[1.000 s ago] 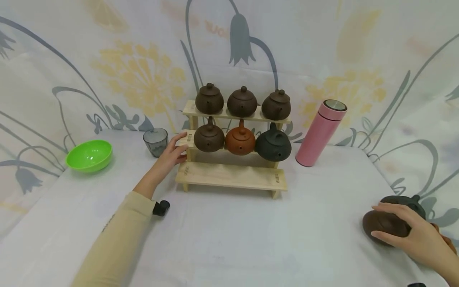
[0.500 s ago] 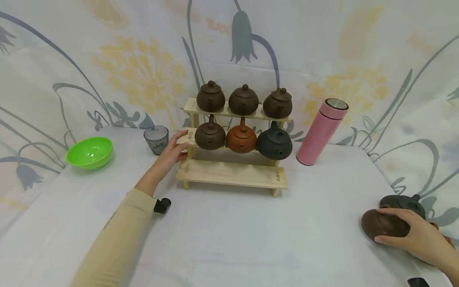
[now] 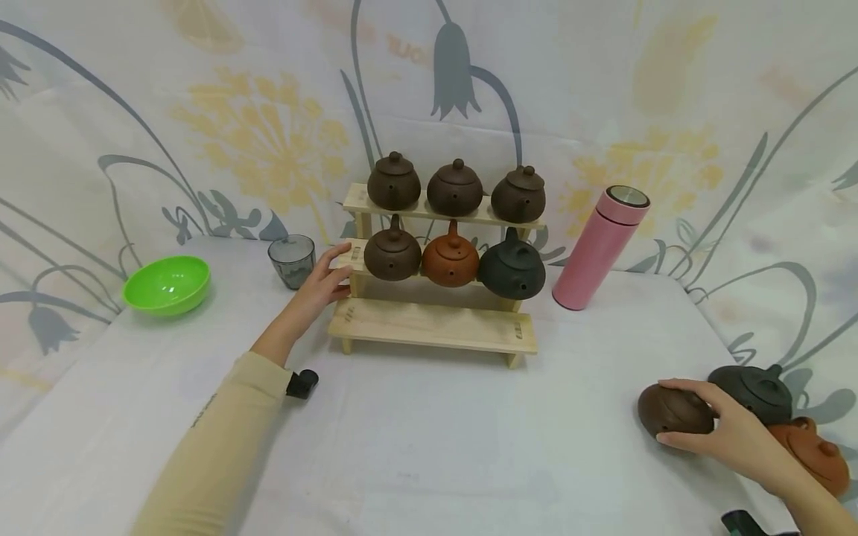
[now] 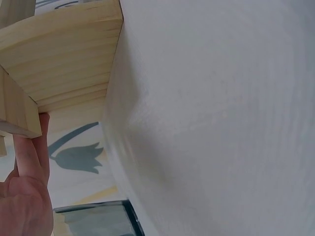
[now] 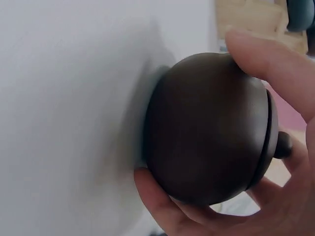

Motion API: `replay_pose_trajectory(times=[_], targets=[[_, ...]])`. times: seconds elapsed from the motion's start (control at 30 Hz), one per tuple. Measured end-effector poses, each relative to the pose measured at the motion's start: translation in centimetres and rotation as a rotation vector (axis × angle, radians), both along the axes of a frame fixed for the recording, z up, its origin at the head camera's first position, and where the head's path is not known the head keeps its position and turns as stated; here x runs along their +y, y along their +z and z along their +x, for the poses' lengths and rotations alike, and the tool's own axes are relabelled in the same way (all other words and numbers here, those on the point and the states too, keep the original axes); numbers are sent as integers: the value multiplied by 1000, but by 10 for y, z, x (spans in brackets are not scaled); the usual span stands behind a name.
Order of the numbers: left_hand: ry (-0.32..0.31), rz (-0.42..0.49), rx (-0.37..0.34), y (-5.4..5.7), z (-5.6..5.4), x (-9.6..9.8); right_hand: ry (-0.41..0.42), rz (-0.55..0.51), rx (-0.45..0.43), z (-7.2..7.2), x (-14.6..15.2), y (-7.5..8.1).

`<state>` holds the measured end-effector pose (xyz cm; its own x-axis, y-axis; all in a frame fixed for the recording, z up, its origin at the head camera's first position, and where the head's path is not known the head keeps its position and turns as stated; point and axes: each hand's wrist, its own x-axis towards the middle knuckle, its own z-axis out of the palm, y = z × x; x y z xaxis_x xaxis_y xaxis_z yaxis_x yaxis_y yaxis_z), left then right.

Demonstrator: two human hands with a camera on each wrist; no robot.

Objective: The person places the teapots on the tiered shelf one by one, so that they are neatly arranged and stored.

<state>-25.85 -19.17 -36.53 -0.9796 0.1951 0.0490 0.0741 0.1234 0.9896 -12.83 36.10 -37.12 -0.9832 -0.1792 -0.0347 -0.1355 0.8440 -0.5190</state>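
At the right, my right hand [image 3: 731, 428] holds a dark brown teapot [image 3: 673, 411] by its sides, thumb on one side and fingers on the other. In the right wrist view the round teapot [image 5: 206, 128] is tipped sideways in the picture, its lid knob toward the palm. My left hand [image 3: 322, 286] grips the left end of the middle shelf of a wooden stepped rack [image 3: 432, 325]. In the left wrist view its fingers [image 4: 32, 157] lie against the wood. Three brown teapots [image 3: 456, 187] stand on the top shelf; a brown, an orange [image 3: 450, 257] and a black one [image 3: 512, 268] fill the middle shelf.
A black teapot [image 3: 751, 391] and an orange teapot [image 3: 811, 454] sit by my right hand at the table's right edge. A pink thermos [image 3: 599, 249] stands right of the rack. To the left are a grey glass [image 3: 292, 262] and a green bowl [image 3: 167, 286].
My right hand has moved left with the brown teapot, away from the black and orange ones, so the orange teapot now shows more fully. My left hand stays at the rack.
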Motion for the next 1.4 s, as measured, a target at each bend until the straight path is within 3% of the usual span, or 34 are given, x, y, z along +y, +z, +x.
replay_pose_trajectory(times=[0.17,0.3,0.43,0.8,1.03,1.4], targets=[[1,-12,1,-1,1,0,38,3,109,-3,-24,-2],[6,-21,-1,-1,1,0,137,-55,229,-6,-51,0],[2,-21,-4,-1,1,0,232,-122,278,-9,-79,3],[3,-10,-12,0,2,0,411,-266,237,-22,-143,20],[-2,1,-3,0,2,0,468,-319,234,-29,-176,31],[0,20,2,-3,1,0,530,-319,289,-47,-227,30]])
